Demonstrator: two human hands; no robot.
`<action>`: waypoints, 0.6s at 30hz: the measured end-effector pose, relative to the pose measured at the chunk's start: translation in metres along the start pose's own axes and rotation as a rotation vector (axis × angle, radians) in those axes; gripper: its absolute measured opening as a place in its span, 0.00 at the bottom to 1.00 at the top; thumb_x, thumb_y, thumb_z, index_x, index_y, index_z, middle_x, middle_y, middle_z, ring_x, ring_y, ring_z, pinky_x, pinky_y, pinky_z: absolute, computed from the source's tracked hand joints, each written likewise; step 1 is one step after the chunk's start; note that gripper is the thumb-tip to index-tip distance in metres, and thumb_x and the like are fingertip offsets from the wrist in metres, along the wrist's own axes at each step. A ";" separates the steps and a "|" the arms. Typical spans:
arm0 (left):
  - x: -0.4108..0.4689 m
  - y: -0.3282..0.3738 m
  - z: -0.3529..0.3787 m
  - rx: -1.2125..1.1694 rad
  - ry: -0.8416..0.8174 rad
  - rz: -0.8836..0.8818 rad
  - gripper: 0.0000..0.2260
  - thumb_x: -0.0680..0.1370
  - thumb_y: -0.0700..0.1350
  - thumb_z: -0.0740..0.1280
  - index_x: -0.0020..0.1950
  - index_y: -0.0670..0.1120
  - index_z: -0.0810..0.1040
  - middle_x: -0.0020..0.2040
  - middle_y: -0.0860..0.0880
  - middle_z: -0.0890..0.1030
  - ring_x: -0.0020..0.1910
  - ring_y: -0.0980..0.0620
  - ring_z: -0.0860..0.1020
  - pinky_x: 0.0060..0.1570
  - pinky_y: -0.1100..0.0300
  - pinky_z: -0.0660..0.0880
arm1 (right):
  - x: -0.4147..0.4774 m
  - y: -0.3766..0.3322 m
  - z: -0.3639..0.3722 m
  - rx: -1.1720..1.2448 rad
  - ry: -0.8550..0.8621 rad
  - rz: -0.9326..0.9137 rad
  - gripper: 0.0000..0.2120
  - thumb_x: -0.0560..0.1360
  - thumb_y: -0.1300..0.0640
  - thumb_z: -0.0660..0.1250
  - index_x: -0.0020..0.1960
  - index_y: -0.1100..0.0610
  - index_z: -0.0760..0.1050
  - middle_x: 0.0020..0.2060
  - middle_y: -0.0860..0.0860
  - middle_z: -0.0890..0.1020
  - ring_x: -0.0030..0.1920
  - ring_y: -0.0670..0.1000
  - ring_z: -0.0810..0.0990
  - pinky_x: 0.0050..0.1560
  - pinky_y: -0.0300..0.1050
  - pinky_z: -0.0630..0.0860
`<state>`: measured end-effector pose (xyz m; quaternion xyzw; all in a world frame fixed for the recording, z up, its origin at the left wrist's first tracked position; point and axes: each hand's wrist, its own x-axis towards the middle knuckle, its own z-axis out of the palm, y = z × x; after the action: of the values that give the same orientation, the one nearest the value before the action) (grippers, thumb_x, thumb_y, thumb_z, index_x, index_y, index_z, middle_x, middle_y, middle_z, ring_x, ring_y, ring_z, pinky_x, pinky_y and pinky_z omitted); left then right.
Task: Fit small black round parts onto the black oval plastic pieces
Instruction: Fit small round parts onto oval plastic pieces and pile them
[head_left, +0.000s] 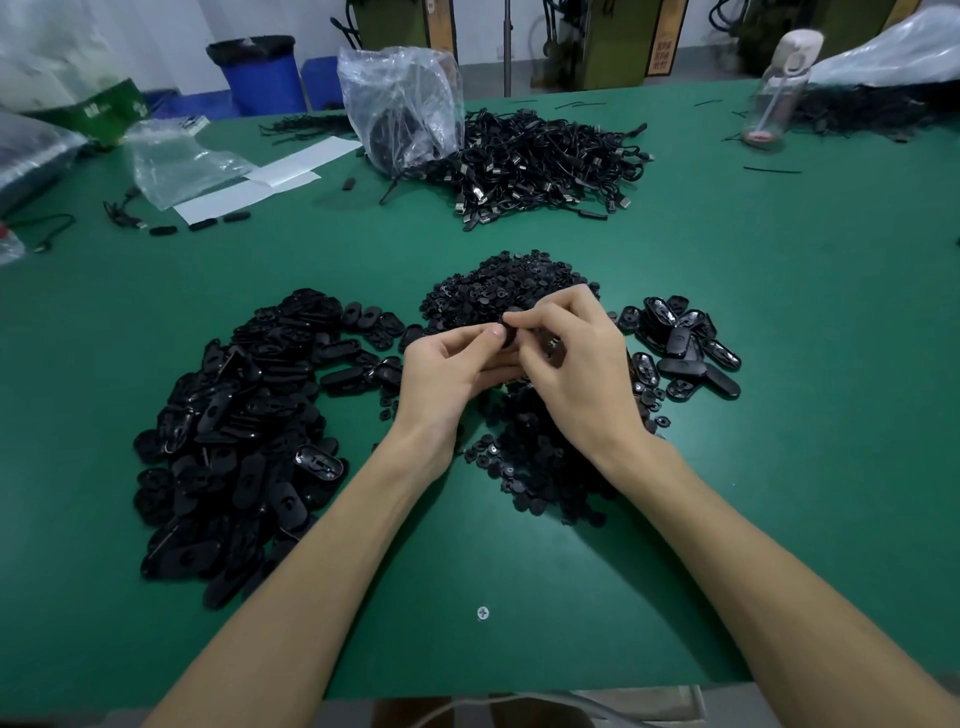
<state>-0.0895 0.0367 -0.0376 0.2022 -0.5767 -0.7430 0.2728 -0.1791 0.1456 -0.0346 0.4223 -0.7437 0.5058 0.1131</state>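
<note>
While the heap of small round parts (493, 288) lies on the green table (779, 467) beneath, a small black piece (508, 331) is pinched between the curled fingers of the left hand (447, 366) and the right hand (576, 374); its shape cannot be told. Oval pieces (234, 431) are piled to the left; a smaller pile (680, 345) is set to the right.

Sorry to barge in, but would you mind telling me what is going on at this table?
A person is assembling small plastic parts at a green table. The left hand and right hand meet above the heap of small round parts, both pinching one black piece; whether a round part is seated yet is hidden. A large pile of oval pieces lies to their left, a smaller group to their right, and a cable heap sits farther back.
</note>
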 end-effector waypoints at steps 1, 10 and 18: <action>0.000 0.000 0.000 0.000 0.006 -0.006 0.06 0.82 0.39 0.70 0.54 0.37 0.86 0.48 0.39 0.88 0.47 0.45 0.87 0.48 0.59 0.83 | -0.001 0.000 0.001 0.004 -0.010 -0.006 0.08 0.79 0.66 0.68 0.54 0.60 0.84 0.50 0.50 0.77 0.46 0.39 0.75 0.48 0.31 0.72; 0.005 0.003 -0.008 0.139 -0.010 0.029 0.03 0.80 0.38 0.72 0.51 0.38 0.85 0.44 0.39 0.87 0.42 0.45 0.86 0.44 0.59 0.82 | 0.003 -0.004 -0.006 0.069 0.010 0.030 0.10 0.80 0.64 0.68 0.58 0.56 0.84 0.49 0.51 0.77 0.44 0.42 0.77 0.45 0.29 0.71; 0.007 -0.002 -0.008 0.272 -0.081 0.086 0.01 0.79 0.39 0.74 0.49 0.42 0.85 0.42 0.43 0.87 0.39 0.47 0.86 0.40 0.57 0.83 | 0.010 0.001 -0.016 0.108 -0.070 0.203 0.04 0.79 0.59 0.72 0.51 0.55 0.85 0.42 0.44 0.85 0.43 0.43 0.82 0.45 0.34 0.74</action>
<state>-0.0899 0.0264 -0.0414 0.1823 -0.6909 -0.6530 0.2509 -0.1901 0.1544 -0.0221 0.3677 -0.7579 0.5388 0.0125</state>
